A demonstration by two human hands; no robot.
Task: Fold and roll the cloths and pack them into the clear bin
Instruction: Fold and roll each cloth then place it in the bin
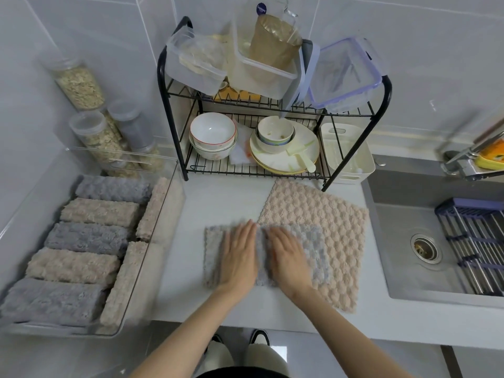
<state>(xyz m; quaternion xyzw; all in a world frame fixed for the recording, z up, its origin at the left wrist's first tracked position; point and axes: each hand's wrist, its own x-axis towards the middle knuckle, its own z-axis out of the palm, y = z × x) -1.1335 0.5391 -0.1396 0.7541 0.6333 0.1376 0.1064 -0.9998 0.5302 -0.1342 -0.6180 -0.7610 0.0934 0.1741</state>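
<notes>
Left grip (240, 256) and right grip (289, 259) lie flat, fingers straight, pressing side by side on the grey cloth (316, 249) at frame centre. It overlaps the beige cloth (327, 211) on the surface (218, 203). At left, the clear bin (62, 330) holds rolled cloths (98, 212).

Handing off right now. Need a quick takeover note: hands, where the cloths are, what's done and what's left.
Left hand: open, flat on the grey cloth.
Right hand: open, flat on the same cloth.
The grey cloth lies on the counter and overlaps the near left part of the beige cloth, which is spread flat.
The clear bin, at the left, holds rolled cloths, grey and beige, side by side.
Done: those rolls are packed.
Left: roll the grey cloth, fold and roll the beige cloth, then pack both.
</notes>
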